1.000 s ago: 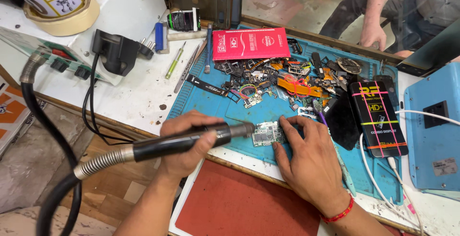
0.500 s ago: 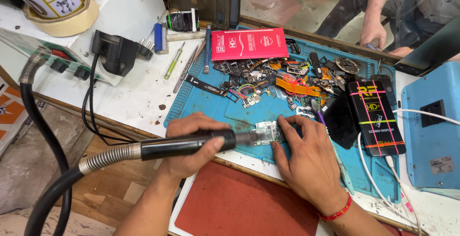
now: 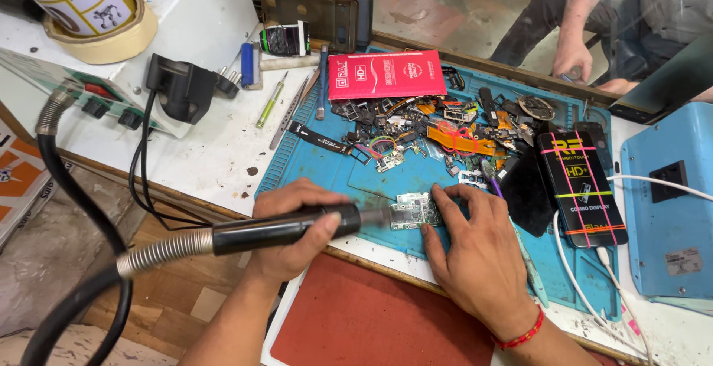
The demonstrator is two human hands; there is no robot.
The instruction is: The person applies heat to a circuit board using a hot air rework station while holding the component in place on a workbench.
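Note:
My left hand point(image 3: 293, 221) grips a black hot-air wand point(image 3: 282, 227) with a metal-sprung hose; its nozzle points at a small green circuit board point(image 3: 413, 211) on the blue work mat point(image 3: 312, 162). My right hand point(image 3: 475, 251), with a red thread on its wrist, rests on the mat and presses the board's right edge with its fingertips.
A heap of small phone parts and flex cables point(image 3: 438, 132) lies behind the board, with a red flat box point(image 3: 386, 75) beyond. A black boxed display point(image 3: 583, 186) and a blue unit point(image 3: 672, 210) stand right. Another person's hand point(image 3: 572, 58) is at the far edge. Black plug point(image 3: 182, 87) sits left.
The wand has slid slightly left and lower relative to the board; both hands stay on the board area, with the right hand's fingers still holding it down.

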